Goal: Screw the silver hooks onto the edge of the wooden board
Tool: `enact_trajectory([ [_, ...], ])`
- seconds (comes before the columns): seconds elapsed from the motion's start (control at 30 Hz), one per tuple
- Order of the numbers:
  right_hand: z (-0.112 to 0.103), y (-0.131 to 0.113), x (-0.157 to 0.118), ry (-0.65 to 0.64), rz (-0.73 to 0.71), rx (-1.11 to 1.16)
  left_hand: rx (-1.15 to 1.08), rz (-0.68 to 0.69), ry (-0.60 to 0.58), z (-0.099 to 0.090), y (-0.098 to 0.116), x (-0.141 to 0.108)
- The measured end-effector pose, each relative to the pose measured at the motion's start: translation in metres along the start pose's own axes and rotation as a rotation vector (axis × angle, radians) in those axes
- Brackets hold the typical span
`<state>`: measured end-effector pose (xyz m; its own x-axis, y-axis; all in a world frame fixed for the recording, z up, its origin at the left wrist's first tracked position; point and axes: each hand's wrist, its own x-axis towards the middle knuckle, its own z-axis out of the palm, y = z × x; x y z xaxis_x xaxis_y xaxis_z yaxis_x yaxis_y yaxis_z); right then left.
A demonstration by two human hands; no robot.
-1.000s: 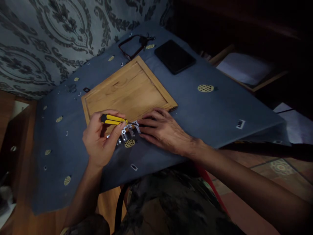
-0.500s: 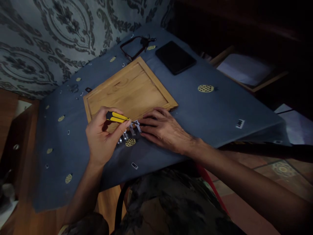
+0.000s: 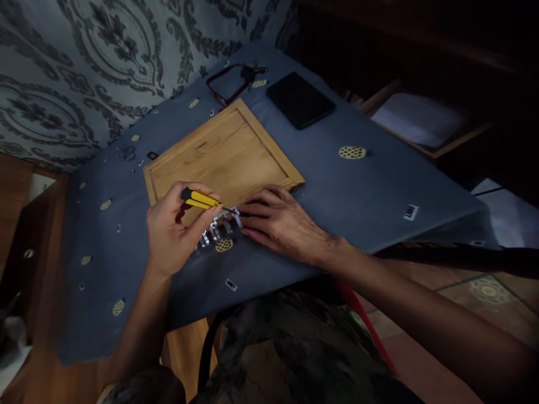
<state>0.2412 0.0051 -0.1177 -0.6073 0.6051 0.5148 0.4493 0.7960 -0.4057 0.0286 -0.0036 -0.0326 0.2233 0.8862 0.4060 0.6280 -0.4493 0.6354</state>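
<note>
My left hand (image 3: 170,233) is closed around the yellow-and-black handle of a screwdriver (image 3: 202,198). Its thin dark shaft slants down to the right, and the tip is at the right end of a row of shiny metal hooks (image 3: 214,229). The hooks stick out along the near edge of a framed wooden panel (image 3: 227,151), which lies on the table. My right hand (image 3: 282,224) lies over the panel's near right edge, its fingers stretched out beside the last hook. Its thumb is hidden, and so is the left part of the hook row, behind my left hand.
A blue patterned cloth (image 3: 379,196) covers the table. Behind the panel lie a black tablet-like slab (image 3: 300,100) and dark-framed glasses (image 3: 229,92). A small dark object (image 3: 152,155) is at the panel's left corner. A patterned wall (image 3: 113,50) borders the far left side.
My left hand and the screwdriver have shifted slightly left, and more of the shaft and hooks now shows. My right hand stays in place.
</note>
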Motion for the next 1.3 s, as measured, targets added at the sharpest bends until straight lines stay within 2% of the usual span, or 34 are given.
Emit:
enact_trajectory([
  [0.2,0.0,-0.001,0.0,0.004,0.001,-0.018,0.132,0.128,0.056,0.007,0.006,-0.008],
  [0.37,0.0,0.0,0.0,-0.002,-0.004,-0.02,0.17,0.136,0.06,0.006,0.006,-0.008],
  [0.5,0.001,0.0,0.0,0.014,-0.009,-0.022,0.107,0.092,-0.041,-0.003,0.002,0.0],
  [0.67,0.001,0.0,0.0,0.018,-0.012,-0.02,-0.014,0.073,-0.261,-0.018,0.002,0.017],
  [0.8,0.001,0.001,0.0,0.016,-0.013,-0.017,-0.116,0.046,-0.321,-0.019,0.004,0.02],
  [0.9,0.002,0.001,0.0,0.014,-0.009,-0.016,-0.109,0.091,-0.278,-0.013,0.004,0.015],
  [1.03,0.002,0.001,0.0,0.011,-0.008,-0.014,-0.033,0.155,-0.126,-0.002,0.003,0.006],
  [1.2,0.002,0.001,-0.001,0.012,-0.001,-0.006,-0.062,0.03,0.193,0.003,0.01,-0.003],
  [1.3,0.002,0.002,-0.001,0.012,-0.002,-0.013,-0.08,0.003,0.246,0.002,0.015,-0.007],
])
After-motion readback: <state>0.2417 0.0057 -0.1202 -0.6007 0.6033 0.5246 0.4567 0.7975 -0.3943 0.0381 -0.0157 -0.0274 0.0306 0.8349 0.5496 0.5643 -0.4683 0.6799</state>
